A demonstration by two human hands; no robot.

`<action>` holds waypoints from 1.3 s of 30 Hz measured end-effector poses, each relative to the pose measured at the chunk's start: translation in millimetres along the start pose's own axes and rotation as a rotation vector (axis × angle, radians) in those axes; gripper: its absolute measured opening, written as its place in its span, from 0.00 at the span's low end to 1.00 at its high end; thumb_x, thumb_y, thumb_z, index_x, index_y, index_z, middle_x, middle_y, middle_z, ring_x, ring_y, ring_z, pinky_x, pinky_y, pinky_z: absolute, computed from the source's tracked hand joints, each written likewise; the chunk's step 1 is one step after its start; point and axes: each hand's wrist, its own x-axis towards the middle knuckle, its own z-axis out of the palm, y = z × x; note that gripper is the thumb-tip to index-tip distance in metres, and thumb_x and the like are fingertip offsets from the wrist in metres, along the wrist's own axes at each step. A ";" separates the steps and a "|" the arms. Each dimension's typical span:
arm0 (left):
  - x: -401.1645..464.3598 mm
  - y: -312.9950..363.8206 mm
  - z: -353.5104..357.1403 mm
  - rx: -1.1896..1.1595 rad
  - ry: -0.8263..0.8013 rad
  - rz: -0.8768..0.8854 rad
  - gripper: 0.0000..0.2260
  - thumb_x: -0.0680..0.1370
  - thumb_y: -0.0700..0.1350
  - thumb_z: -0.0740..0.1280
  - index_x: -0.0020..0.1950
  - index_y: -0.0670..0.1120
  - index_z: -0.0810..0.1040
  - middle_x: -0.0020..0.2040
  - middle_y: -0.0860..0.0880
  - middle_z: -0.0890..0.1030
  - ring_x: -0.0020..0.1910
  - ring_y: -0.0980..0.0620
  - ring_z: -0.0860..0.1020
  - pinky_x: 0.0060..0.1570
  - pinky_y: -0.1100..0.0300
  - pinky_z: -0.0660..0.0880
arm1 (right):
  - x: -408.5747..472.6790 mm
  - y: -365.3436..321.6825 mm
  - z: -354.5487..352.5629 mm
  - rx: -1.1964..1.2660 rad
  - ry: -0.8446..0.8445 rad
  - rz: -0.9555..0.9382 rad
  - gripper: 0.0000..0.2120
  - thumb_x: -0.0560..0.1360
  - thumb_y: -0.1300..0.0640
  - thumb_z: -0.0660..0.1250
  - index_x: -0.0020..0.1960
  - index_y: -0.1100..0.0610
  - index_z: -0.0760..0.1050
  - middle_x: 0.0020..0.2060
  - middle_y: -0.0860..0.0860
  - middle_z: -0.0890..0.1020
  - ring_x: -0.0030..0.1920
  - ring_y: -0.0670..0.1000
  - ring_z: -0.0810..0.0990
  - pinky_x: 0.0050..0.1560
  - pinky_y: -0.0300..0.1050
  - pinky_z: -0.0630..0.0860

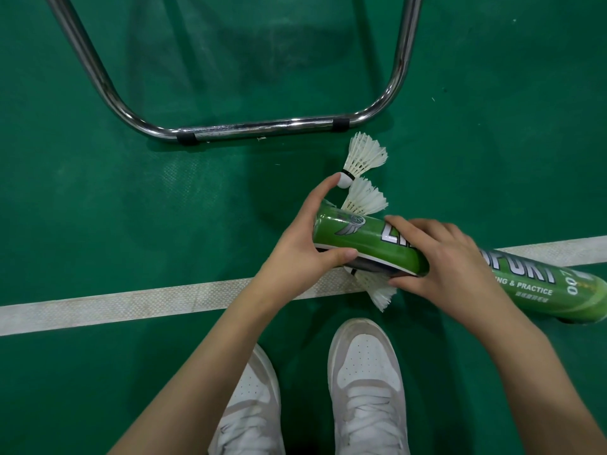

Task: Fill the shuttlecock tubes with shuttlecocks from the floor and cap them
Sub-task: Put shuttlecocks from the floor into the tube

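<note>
A long green shuttlecock tube (368, 243) lies almost level in both my hands, its far right end low over the floor. My left hand (302, 247) grips the tube's left end, fingers over the top and thumb under it. My right hand (450, 270) grips the tube's middle. Two white feather shuttlecocks (363, 156) lie on the green floor just behind the left end, one stacked behind the other. A third white shuttlecock (379, 292) pokes out from under the tube, over the white line. Whether the left end carries a cap I cannot tell.
A chrome tubular chair frame (249, 128) stands on the floor just beyond the shuttlecocks. A white court line (131, 303) crosses the green floor under my hands. My two white sneakers (364, 382) are planted below the tube.
</note>
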 end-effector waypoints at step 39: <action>-11.5 -50.6 80.0 0.301 0.221 -0.087 0.36 0.71 0.37 0.72 0.74 0.45 0.58 0.64 0.53 0.60 0.66 0.57 0.62 0.67 0.68 0.57 | -33.9 58.9 0.9 0.025 0.036 0.170 0.43 0.61 0.46 0.77 0.71 0.45 0.61 0.59 0.53 0.74 0.56 0.57 0.70 0.59 0.53 0.67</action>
